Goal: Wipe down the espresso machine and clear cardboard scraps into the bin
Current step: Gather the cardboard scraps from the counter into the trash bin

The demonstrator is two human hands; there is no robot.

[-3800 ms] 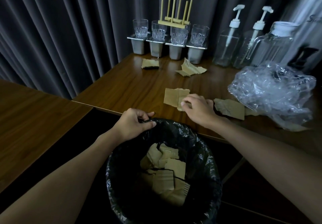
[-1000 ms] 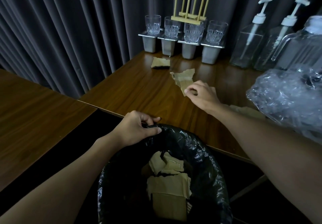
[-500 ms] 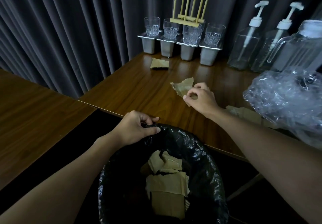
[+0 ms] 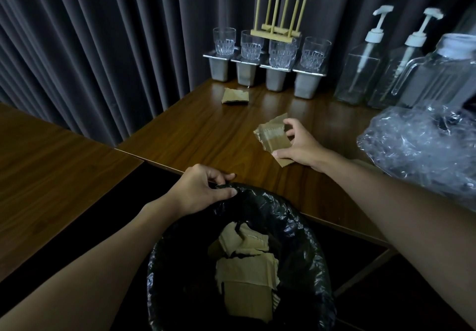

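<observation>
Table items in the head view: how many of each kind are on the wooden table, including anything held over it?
Drinking glasses: 4
Metal containers: 4
Pump bottles: 2
Clear jug: 1
Wooden peg rack: 1
Cardboard scraps: 2, one in the right hand
Clear plastic wrap: 1
Total: 15

Table: dark wood, by a grey curtain.
Back edge: four metal tins in a row, two pump bottles, a jug.
Middle: one cardboard scrap, lying flat.
Right: crumpled clear plastic.
Left: second table, bare.
</observation>
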